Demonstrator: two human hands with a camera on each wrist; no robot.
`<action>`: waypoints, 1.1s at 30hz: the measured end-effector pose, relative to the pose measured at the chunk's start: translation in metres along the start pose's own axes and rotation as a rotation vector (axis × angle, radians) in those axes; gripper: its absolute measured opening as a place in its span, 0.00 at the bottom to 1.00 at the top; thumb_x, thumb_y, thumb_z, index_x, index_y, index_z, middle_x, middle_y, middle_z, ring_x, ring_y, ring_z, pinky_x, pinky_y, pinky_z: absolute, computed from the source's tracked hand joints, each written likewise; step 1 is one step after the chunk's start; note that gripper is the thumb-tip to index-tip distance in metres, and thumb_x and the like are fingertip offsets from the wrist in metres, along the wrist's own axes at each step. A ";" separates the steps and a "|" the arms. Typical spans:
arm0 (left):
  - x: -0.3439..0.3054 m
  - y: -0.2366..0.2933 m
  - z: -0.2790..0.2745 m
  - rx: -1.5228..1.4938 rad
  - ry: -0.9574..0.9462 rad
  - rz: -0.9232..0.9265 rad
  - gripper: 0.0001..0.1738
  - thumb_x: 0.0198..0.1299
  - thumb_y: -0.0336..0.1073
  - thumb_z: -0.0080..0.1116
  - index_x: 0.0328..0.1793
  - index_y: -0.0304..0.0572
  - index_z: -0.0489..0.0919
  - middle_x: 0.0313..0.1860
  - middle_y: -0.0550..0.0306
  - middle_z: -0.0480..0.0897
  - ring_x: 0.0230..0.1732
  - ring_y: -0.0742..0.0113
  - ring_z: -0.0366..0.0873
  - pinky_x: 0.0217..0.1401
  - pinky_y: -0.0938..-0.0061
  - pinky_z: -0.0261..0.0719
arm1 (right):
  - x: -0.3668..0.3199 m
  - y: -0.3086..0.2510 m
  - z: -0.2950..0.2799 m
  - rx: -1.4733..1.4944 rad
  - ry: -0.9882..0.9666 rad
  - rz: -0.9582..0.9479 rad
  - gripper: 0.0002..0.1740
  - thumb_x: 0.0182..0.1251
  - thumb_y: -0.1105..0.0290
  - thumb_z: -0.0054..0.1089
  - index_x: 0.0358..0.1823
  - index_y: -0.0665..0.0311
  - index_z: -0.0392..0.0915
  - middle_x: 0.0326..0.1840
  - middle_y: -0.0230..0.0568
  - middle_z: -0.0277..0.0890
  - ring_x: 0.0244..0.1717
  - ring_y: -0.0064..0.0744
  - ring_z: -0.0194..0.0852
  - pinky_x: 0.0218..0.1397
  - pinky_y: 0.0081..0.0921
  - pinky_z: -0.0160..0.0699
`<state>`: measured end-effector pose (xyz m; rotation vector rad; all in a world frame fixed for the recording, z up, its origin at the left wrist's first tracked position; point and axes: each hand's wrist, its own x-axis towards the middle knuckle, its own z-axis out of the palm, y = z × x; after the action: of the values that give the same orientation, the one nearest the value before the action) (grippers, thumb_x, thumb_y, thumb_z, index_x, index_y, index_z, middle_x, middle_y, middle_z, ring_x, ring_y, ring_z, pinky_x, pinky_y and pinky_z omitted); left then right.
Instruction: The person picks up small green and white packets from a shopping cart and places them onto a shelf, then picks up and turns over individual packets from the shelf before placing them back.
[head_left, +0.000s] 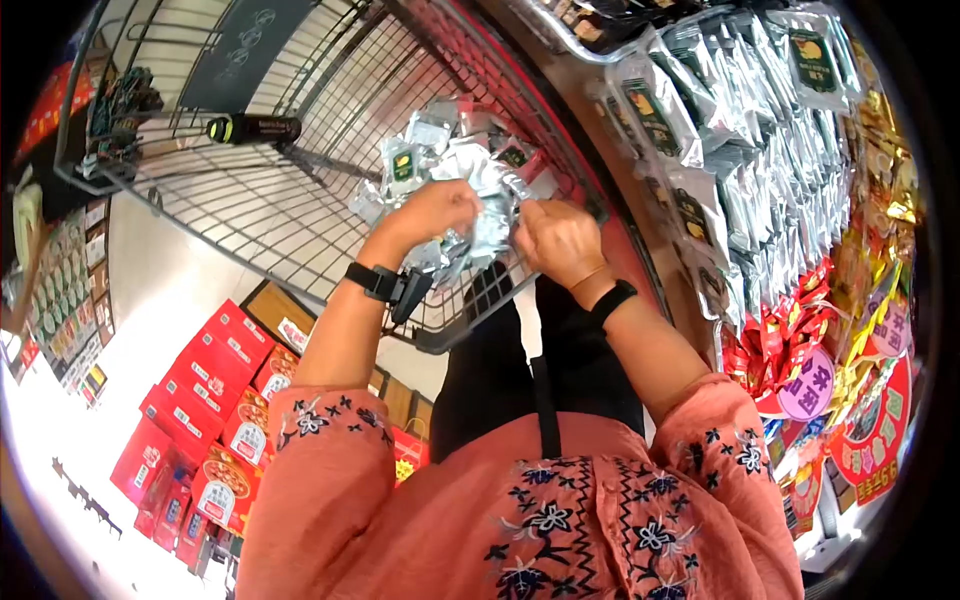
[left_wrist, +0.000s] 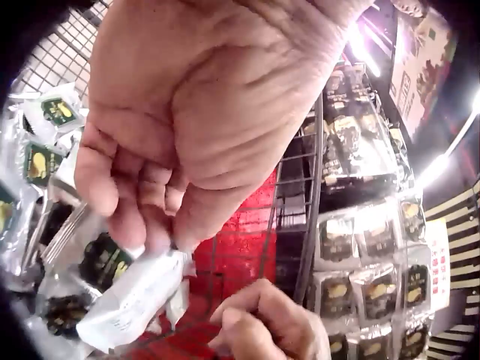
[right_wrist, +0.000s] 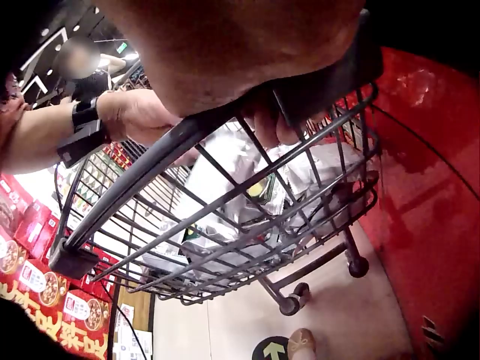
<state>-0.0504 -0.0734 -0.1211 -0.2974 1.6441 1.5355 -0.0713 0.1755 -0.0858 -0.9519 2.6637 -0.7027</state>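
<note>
Silver snack packets with dark green labels lie heaped in the shopping cart (head_left: 255, 215). Over the heap, my left hand (head_left: 432, 215) pinches the upper end of a silver packet (left_wrist: 135, 304) between thumb and fingertips. More packets (left_wrist: 56, 112) lie to the left of it in the left wrist view. My right hand (head_left: 562, 240) is just to the right, above the cart's near end, its fingers curled toward the thumb. In the left wrist view the right hand (left_wrist: 270, 326) shows nothing between its fingers. The cart's handle (right_wrist: 142, 176) partly hides those fingers in the right wrist view.
On the right, a display shelf holds rows of silver packets (head_left: 760, 170), with red-wrapped packets (head_left: 785, 330) below. A dark bottle (head_left: 255, 129) lies in the cart's far part. Red boxes (head_left: 185, 390) are stacked at left. Another person (right_wrist: 82, 71) stands in the background.
</note>
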 end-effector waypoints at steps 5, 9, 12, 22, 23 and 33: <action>0.006 -0.028 -0.047 0.324 0.447 0.068 0.16 0.69 0.46 0.58 0.51 0.41 0.83 0.43 0.51 0.87 0.40 0.55 0.85 0.43 0.61 0.81 | 0.001 -0.001 -0.002 -0.030 -0.025 -0.002 0.08 0.59 0.67 0.65 0.31 0.59 0.74 0.26 0.37 0.76 0.31 0.42 0.81 0.35 0.39 0.80; 0.040 -0.107 -0.121 0.773 0.622 -0.204 0.15 0.63 0.35 0.57 0.54 0.39 0.81 0.53 0.34 0.85 0.58 0.36 0.82 0.61 0.49 0.79 | 0.001 -0.001 -0.001 -0.039 -0.024 -0.005 0.08 0.59 0.67 0.66 0.31 0.58 0.74 0.26 0.37 0.76 0.31 0.42 0.80 0.35 0.38 0.80; 0.039 -0.129 -0.139 0.790 0.401 -0.456 0.25 0.57 0.33 0.60 0.62 0.40 0.78 0.59 0.32 0.83 0.65 0.37 0.79 0.66 0.50 0.78 | 0.002 -0.001 0.000 -0.040 -0.020 -0.004 0.08 0.59 0.67 0.65 0.32 0.58 0.74 0.26 0.37 0.76 0.30 0.42 0.80 0.35 0.38 0.80; 0.038 -0.156 -0.143 0.854 0.178 -0.455 0.40 0.46 0.39 0.72 0.69 0.39 0.74 0.63 0.31 0.80 0.67 0.38 0.78 0.69 0.52 0.77 | 0.002 -0.001 0.000 -0.042 -0.004 -0.011 0.07 0.59 0.67 0.65 0.32 0.58 0.74 0.26 0.38 0.76 0.31 0.42 0.80 0.35 0.37 0.80; 0.039 -0.157 -0.143 0.873 0.176 -0.481 0.40 0.44 0.39 0.73 0.68 0.38 0.75 0.63 0.32 0.80 0.66 0.39 0.78 0.68 0.53 0.78 | 0.002 0.000 0.000 -0.044 -0.004 -0.011 0.07 0.59 0.67 0.64 0.31 0.57 0.74 0.26 0.38 0.76 0.31 0.41 0.80 0.35 0.37 0.80; 0.018 -0.133 -0.140 0.711 0.174 -0.483 0.28 0.49 0.31 0.71 0.59 0.34 0.79 0.52 0.39 0.85 0.49 0.50 0.87 0.40 0.62 0.85 | 0.002 0.001 0.000 -0.049 -0.017 -0.018 0.08 0.59 0.67 0.65 0.31 0.58 0.73 0.26 0.39 0.76 0.30 0.42 0.81 0.35 0.38 0.80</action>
<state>-0.0294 -0.2232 -0.2424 -0.4027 1.9579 0.5304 -0.0733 0.1751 -0.0860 -0.9911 2.6717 -0.6333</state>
